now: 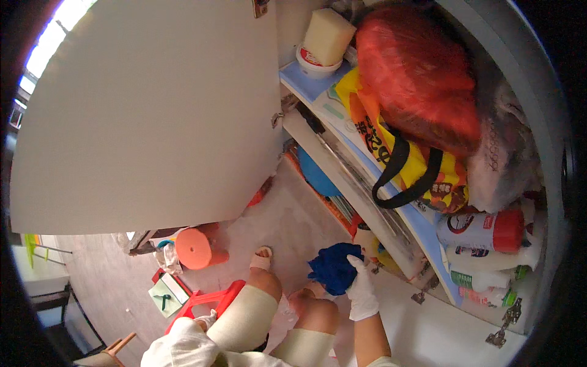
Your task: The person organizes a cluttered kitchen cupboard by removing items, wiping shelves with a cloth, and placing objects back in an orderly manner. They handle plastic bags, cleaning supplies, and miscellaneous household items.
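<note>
My right hand (363,290), in a white glove, holds a bunched dark blue cloth (335,268) beside the lower front of an open cabinet. The thumb lies over the cloth's edge, and the other fingers are hidden by it. Far to the left, my left hand (211,317), also gloved in white, is beside the seat frame of a red plastic stool (219,298). My sleeve and knee partly cover this hand, so its grip is unclear. Directly ahead, a long thin rod with a black handle (312,120) lies on the narrow middle shelf (298,126).
A large white door (146,119) stands open at left. The upper shelf (298,78) bears a red plastic bag (412,78), a yellow bag with black handles (412,176) and several bottles (481,229). An orange stool (192,247) stands on the floor. Metal hinges (504,323) jut out at right.
</note>
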Available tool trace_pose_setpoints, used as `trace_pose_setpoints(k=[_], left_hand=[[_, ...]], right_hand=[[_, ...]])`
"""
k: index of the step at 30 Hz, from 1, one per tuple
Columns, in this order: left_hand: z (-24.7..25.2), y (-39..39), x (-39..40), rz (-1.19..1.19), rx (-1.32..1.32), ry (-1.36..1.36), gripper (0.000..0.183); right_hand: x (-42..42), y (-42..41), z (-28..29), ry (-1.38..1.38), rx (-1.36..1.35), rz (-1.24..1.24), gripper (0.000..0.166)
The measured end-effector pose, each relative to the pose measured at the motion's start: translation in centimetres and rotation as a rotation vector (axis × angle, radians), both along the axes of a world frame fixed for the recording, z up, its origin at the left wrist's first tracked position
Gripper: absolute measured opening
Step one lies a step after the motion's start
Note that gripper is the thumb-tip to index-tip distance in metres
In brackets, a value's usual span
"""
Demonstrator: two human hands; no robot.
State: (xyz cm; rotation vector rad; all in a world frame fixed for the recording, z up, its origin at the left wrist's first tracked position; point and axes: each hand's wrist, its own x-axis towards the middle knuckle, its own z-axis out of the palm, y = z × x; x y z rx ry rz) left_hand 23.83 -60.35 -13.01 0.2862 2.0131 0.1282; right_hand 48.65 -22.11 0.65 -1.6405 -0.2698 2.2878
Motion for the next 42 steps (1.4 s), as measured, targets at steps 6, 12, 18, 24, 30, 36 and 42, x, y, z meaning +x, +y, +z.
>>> trace_pose_setpoints(k=[6, 12, 18, 24, 30, 36, 42], left_hand=[[-1.8, -7.6, 0.1, 0.059, -0.187, 0.062, 0.025], [-6.2, -11.2, -2.4, 0.046, -0.27, 0.104, 0.028], [-8.7, -12.0, -6.6, -0.074, -0.299, 0.184, 0.03], [-1.0, 7.1, -11.0, -0.234, 0.457, 0.425, 0.028], [4.1, 27.8, -4.4, -0.971, 1.248, 0.589, 0.027], [5.1, 36.5, 3.0, -1.446, 1.474, 0.582, 0.039], [1.5, 38.6, 4.2, -1.028, 1.549, 0.075, 0.032]], right_hand=[[2.0, 1.6, -4.7, -0.037, 0.029, 0.156, 0.052], [-0.9, 1.4, -10.4, -0.09, -0.038, 0.365, 0.047], [-3.7, 3.0, -24.4, -0.266, 0.425, 1.058, 0.074], [-4.9, 6.3, -31.8, -0.236, 0.618, 1.511, 0.071], [-4.5, 7.0, -37.8, -0.29, 1.005, 1.761, 0.065], [-2.7, 5.1, -39.3, -0.303, 0.954, 1.813, 0.064], [-0.4, 1.0, -39.9, -0.299, 1.025, 1.813, 0.062]])
